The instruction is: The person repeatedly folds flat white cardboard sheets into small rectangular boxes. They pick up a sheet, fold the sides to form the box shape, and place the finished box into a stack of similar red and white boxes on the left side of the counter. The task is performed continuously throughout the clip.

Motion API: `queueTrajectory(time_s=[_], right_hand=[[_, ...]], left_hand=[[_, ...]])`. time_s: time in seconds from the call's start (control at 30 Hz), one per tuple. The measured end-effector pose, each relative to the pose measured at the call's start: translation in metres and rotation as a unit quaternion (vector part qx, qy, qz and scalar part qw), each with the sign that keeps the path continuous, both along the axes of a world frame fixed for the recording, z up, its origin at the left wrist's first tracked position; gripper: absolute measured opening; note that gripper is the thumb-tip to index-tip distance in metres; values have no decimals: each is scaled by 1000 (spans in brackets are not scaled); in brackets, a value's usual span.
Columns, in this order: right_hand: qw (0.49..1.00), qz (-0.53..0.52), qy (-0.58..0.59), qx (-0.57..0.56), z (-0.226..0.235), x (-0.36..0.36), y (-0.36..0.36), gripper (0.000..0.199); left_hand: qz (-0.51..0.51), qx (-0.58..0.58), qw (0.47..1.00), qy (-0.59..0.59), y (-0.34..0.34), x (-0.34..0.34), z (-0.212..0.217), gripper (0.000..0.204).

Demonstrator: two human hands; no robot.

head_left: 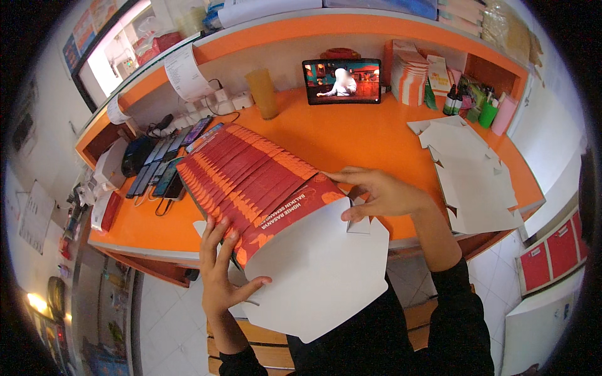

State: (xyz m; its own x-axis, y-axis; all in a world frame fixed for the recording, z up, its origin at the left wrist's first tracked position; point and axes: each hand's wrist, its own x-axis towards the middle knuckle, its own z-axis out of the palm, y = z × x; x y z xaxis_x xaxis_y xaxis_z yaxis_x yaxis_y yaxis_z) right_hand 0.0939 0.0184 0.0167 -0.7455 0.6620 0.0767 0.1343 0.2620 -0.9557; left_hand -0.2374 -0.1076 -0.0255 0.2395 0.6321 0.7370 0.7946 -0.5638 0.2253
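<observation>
A row of nested red-and-orange printed cartons [241, 175] slants across the desk toward me. The nearest carton has a wide white flap [316, 269] hanging over the desk's front edge and above my lap. My left hand [219, 269] lies along the near left side of the cartons, fingers stretched and spread, its thumb reaching over the white flap. At the right corner of the nearest carton, my right hand [385, 197] pinches the edge by a small folded tab, index finger on the red face and thumb below it.
Flat white carton blanks [473, 175] lie at the right of the orange desk [351, 135]. Several phones [157, 156] and cables lie at the left. Toward the back stand a yellow cup [261, 94], a tablet [343, 81] playing video, stacked cartons [409, 75] and a green pen cup [488, 114].
</observation>
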Motion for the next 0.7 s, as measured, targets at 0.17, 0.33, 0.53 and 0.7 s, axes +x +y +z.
queueTrajectory(time_s=[0.17, 0.33, 0.53, 0.7], right_hand=[[1000, -14, -14, 17, 1, -8, -1, 68], [999, -23, -41, -1, 9, -10, -1, 61], [998, -61, -8, -3, 2, -21, -1, 40], [986, -151, -70, 25, -17, -24, -4, 35]], left_hand=[[10, -1, 1000, -15, -1, 3, 2, 84], [8, -2, 1000, -14, -1, 3, 5, 82], [1, -10, 1000, 7, -1, -2, 12, 79], [17, -12, 999, 40, -2, -2, 16, 85]])
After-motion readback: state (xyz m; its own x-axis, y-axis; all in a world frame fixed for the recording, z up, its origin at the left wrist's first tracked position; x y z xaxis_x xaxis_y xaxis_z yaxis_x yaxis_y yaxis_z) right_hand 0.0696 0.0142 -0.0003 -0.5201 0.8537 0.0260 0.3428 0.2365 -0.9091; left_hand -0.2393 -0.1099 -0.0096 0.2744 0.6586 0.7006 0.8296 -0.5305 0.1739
